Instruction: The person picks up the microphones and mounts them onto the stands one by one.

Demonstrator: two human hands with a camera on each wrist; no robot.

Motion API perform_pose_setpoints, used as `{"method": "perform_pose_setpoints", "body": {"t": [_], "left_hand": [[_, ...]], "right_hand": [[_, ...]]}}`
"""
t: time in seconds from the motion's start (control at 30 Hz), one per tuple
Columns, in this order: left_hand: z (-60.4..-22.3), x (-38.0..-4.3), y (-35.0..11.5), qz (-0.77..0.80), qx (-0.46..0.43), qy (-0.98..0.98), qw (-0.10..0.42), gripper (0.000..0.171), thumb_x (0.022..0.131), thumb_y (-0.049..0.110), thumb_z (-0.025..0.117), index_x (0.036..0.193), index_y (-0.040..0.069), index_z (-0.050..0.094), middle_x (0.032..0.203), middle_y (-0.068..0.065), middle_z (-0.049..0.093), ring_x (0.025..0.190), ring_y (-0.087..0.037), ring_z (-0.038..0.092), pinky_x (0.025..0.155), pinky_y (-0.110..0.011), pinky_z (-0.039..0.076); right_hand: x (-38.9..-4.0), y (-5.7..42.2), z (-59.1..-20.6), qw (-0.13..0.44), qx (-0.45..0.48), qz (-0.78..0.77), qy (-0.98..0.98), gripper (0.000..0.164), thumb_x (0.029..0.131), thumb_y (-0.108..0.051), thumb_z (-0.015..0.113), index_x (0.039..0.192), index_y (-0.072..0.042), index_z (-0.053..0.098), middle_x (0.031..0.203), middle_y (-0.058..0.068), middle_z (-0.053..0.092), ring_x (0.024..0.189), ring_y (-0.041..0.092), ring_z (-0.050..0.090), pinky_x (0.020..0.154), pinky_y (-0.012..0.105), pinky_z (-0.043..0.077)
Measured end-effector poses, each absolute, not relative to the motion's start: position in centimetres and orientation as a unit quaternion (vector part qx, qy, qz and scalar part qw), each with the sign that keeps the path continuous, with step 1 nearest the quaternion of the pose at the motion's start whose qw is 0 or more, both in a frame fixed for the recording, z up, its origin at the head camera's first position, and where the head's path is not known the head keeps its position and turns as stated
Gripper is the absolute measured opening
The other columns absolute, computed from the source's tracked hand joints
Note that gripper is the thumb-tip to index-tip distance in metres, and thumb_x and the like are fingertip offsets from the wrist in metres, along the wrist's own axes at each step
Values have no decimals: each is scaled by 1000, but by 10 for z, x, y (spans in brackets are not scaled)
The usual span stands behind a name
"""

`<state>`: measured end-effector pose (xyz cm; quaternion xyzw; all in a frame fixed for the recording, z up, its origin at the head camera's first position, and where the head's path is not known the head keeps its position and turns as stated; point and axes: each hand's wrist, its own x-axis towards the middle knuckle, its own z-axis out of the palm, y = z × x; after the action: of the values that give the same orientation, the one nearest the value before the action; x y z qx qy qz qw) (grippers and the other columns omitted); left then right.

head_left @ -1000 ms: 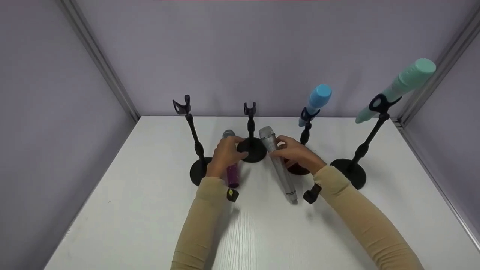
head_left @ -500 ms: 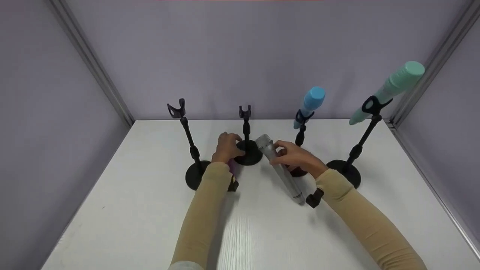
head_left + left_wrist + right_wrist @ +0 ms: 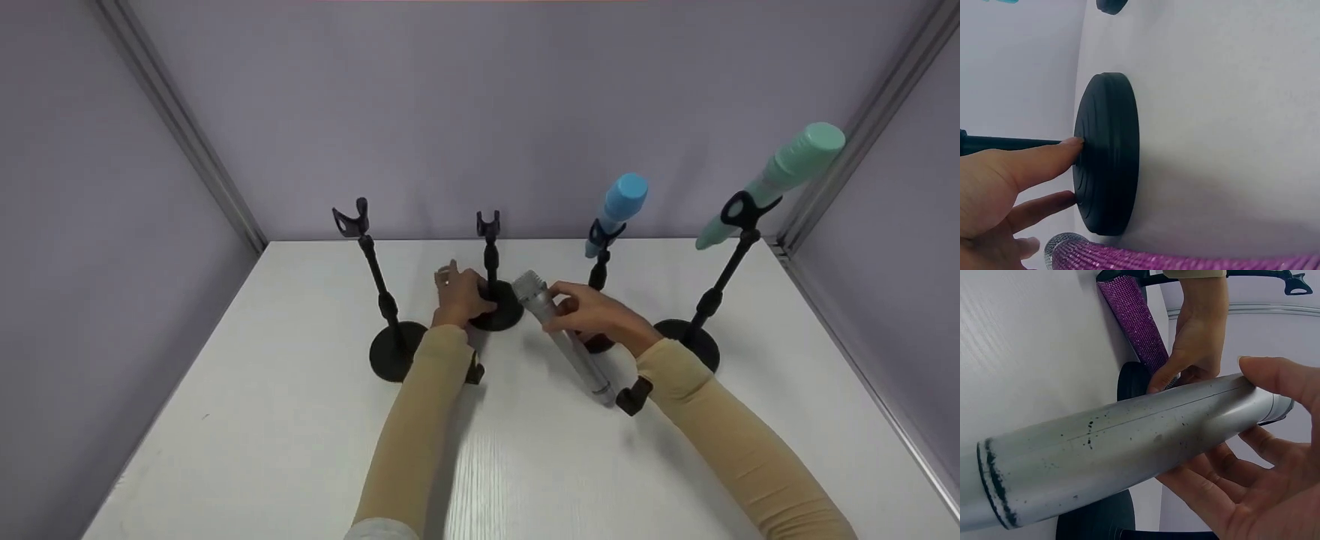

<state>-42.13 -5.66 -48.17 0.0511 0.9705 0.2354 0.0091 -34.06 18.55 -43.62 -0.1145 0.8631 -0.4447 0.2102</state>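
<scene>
White desk (image 3: 225,450) | left hand (image 3: 459,294) has straight-ish fingers touching round black stand base (image 3: 1109,163), far edge-ish | right hand (image 3: 592,309) gripping silver tubular mic (image 3: 1112,450) | glittery purple mic (image 3: 1135,326) basically hidden from head cam

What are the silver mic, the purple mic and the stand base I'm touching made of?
Silver microphone: perhaps painted metal or plastic; satin sheen, dark specks like coating wear.
Purple microphone: seemingly studded with tiny rhinestones, glittering in rows; core hidden.
Stand base: dull black, perhaps plastic or coated metal; concentric ridges, faint highlights.
</scene>
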Motion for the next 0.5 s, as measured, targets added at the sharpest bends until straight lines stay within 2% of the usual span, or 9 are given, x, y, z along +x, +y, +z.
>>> {"method": "perform_pose_setpoints", "body": {"t": [0.13,0.23,0.27,0.4,0.47,0.5], "left_hand": [[-482,-420,-54,229,44,973,-7,33,85,24,87,112,7,78,138,-15,68,158,-42,23,131,-54,12],[-483,-418,-50,244,41,969,0,31,83,21,88,109,7,78,133,-12,71,158,-37,27,129,-53,21],[-482,-417,-48,256,42,966,4,30,83,18,88,108,5,78,130,-12,72,155,-35,34,127,-51,27],[-481,-414,-42,314,60,947,24,32,80,7,88,108,-1,74,115,-16,76,124,-31,65,106,-44,53],[-481,-413,-41,340,65,938,37,34,79,4,88,109,-3,73,108,-16,76,107,-29,71,96,-42,58],[-482,-412,-40,351,63,933,44,34,79,3,88,110,-3,73,107,-16,76,104,-29,72,94,-41,59]], "right_hand": [[-340,187,-437,211,-122,-447,861,57,90,-27,78,140,-15,52,124,14,67,102,22,60,79,34,55],[-340,190,-438,208,-132,-448,859,55,90,-27,78,138,-15,54,121,13,67,98,20,60,76,33,54],[-340,191,-438,207,-134,-450,858,54,90,-26,78,138,-15,54,121,13,67,98,20,59,77,34,54],[-340,195,-436,200,-136,-454,857,55,91,-26,77,139,-14,53,126,15,66,105,23,60,83,37,55],[-340,196,-436,201,-134,-455,857,56,91,-25,77,140,-15,52,129,17,65,108,25,60,86,38,55],[-340,196,-436,202,-133,-455,857,56,91,-24,77,140,-15,52,130,17,65,109,26,60,86,38,55]]}}
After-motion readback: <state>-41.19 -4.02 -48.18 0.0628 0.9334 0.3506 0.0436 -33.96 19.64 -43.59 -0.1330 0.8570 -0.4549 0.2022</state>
